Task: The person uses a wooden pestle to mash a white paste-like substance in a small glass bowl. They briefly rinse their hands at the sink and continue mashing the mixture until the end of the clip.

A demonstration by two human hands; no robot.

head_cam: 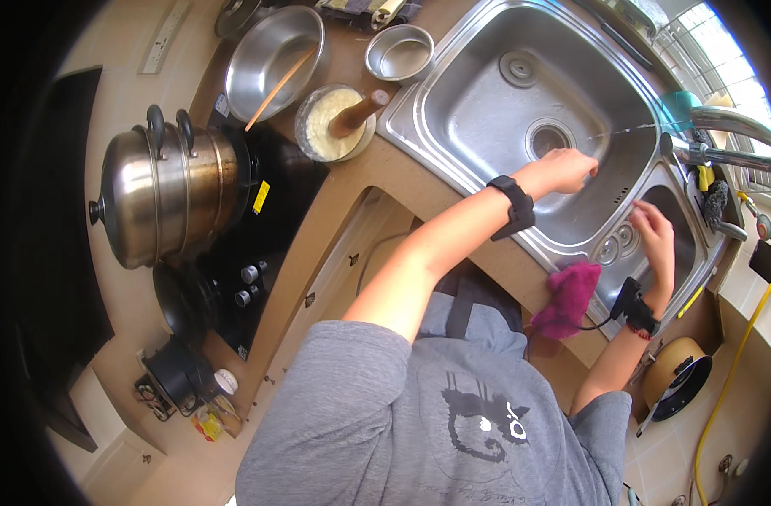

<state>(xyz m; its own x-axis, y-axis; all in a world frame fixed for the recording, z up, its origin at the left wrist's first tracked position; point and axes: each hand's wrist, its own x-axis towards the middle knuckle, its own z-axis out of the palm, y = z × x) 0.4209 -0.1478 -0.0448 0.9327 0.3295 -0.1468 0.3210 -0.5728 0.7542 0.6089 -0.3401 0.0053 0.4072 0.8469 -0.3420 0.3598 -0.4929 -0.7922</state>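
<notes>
My left hand [566, 171], with a black strap at the wrist, reaches over the large basin [474, 95] of a stainless steel double sink. Its fingers curl inward and their undersides are hidden, so whether it holds anything is unclear. Over the small basin [676, 246] hovers my right hand [656, 228], fingers loosely bent and nothing visible in them. From the chrome faucet [733, 126], a thin stream of water [619, 131] runs into the large basin, beyond my left hand. A magenta fluffy cloth [570, 297] hangs over the sink's front edge near my right wrist.
Left of the sink stand a small steel bowl [401, 54], a glass bowl of pale mash [335, 148] with a wooden pestle [360, 112], and a large steel basin [246, 60] with chopsticks [281, 88]. A steel steamer pot [170, 196] sits on the black cooktop [284, 190].
</notes>
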